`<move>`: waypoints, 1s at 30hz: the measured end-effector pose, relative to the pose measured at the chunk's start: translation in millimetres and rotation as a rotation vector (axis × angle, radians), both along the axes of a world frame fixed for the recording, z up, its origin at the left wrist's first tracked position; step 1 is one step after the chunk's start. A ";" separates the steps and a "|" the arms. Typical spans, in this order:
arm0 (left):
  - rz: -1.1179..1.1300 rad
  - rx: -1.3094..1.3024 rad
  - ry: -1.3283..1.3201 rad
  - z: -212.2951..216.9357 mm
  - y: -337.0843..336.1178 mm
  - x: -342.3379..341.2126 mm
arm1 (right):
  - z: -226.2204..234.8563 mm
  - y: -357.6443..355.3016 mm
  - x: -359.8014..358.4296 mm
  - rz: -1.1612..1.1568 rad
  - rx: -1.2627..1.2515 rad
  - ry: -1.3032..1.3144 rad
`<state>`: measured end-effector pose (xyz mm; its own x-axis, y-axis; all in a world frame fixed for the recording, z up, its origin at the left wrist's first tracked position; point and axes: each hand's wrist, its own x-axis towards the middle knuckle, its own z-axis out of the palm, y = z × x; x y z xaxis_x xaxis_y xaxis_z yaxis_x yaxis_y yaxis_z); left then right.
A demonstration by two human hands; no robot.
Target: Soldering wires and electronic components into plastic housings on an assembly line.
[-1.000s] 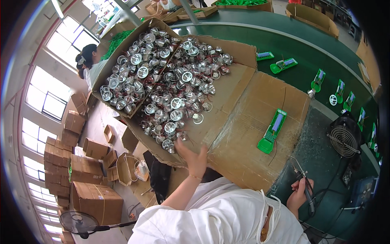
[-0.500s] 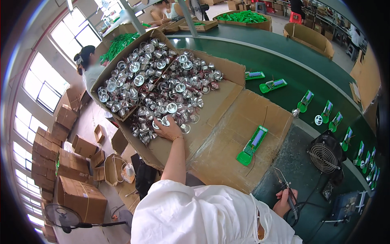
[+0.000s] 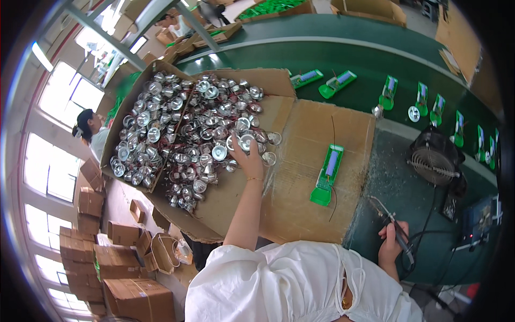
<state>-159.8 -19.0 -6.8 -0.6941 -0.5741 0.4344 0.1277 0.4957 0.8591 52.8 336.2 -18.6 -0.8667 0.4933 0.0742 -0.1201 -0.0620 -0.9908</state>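
Note:
My left hand (image 3: 248,162) is over the right part of a heap of shiny silver reflector cups (image 3: 206,115), its fingers closed around one silver reflector cup (image 3: 246,142). Thin reddish wires show among the heaped cups. To the right, my right hand (image 3: 392,244) grips a soldering iron (image 3: 403,240), its tip pointing up and left over the dark bench. Between the hands, on flat cardboard, lies an open green plastic housing (image 3: 326,180) with a purple cell inside and dark wires reaching out at both ends.
A cardboard box (image 3: 206,228) holds the cups, split by a divider. Several green housings (image 3: 389,94) stand along the green conveyor (image 3: 257,53). A black fan (image 3: 432,155) and a soldering station (image 3: 479,222) are at the right. Cartons (image 3: 137,300) and other people are at the left.
My left hand has lifted from the pile's lower part and moved right, a cup in its fingers. The view has shifted. My right hand still holds the soldering iron.

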 end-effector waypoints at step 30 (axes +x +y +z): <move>-0.101 -1.083 -0.118 39.7 52.0 34.0 | 22.4 -40.7 0.0 0.072 0.116 -0.055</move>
